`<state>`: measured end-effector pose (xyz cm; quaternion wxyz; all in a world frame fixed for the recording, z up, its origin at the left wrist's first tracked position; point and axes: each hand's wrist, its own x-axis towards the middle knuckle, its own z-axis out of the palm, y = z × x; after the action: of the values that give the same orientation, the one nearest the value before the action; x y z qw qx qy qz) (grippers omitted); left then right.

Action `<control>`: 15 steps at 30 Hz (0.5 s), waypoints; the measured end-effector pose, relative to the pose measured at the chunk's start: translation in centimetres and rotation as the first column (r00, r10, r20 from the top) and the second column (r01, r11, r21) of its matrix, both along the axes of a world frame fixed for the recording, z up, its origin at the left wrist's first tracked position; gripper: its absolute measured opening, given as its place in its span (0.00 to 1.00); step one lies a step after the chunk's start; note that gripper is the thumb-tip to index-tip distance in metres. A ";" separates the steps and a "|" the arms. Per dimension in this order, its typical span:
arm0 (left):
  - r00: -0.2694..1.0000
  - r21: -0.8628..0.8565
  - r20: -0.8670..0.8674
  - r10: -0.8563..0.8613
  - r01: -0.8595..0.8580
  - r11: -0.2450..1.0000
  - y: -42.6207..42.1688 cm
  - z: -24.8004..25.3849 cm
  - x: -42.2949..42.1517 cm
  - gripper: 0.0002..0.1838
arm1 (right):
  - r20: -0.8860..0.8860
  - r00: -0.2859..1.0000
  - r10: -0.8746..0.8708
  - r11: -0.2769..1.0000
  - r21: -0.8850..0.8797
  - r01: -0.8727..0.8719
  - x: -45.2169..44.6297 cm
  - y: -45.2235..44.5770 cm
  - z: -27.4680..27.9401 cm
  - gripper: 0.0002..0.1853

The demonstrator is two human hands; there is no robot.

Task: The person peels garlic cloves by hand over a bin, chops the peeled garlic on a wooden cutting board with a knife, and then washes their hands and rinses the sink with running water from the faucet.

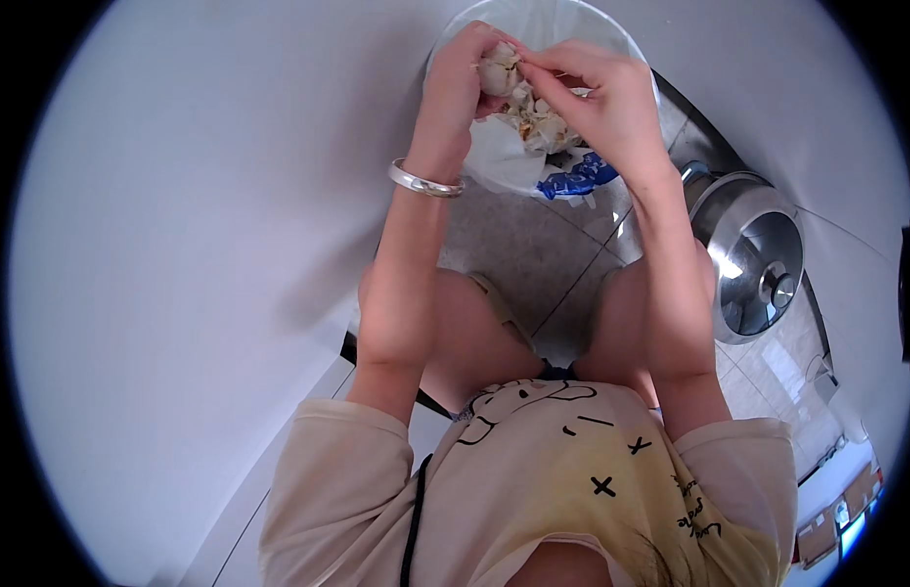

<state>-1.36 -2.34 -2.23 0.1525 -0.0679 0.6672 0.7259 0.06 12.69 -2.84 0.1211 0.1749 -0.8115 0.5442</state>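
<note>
A whitish garlic bulb rests in my left hand, whose fingers curl around it. From the other side, my right hand has thumb and forefinger pinched together against the bulb's edge. Any bit of skin between those fingertips is too small to make out. Both hands are over a bin lined with a white plastic bag. Papery garlic skins, some brownish, lie in the bag beneath my hands, partly covered by them. A crumpled blue and white wrapper lies at the bin's near side.
On the floor to the right stands a steel pot with a glass lid and a black knob. Grey floor tiles show between my knees. Smooth white surfaces rise on the left and right. Cardboard boxes appear at the lower right.
</note>
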 end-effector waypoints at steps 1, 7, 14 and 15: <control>1.000 0.031 0.007 -0.002 0.002 1.000 -0.2 0.2 0.0 0.13 | 0.027 1.000 0.013 1.000 -0.025 -0.012 -0.1 0.0 0.1 0.06; 0.987 0.048 -0.127 0.099 -0.094 0.994 0.8 0.1 0.2 0.10 | 0.028 0.999 -0.044 0.999 -0.030 0.045 -0.1 -0.3 0.0 0.07; 0.978 0.107 -0.131 0.162 -0.148 0.983 1.3 -0.2 0.2 0.12 | 0.044 0.980 -0.192 0.981 -0.013 0.193 0.4 -0.9 0.6 0.05; 0.980 0.135 -0.105 0.170 -0.155 0.979 1.2 -0.2 0.1 0.13 | 0.055 0.976 -0.209 0.977 -0.037 0.211 0.4 -0.9 0.5 0.05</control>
<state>-1.22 -1.11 -2.45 0.0575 -0.0699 0.6198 0.7795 0.46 11.74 -2.30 0.1611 0.0718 -0.8165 0.5497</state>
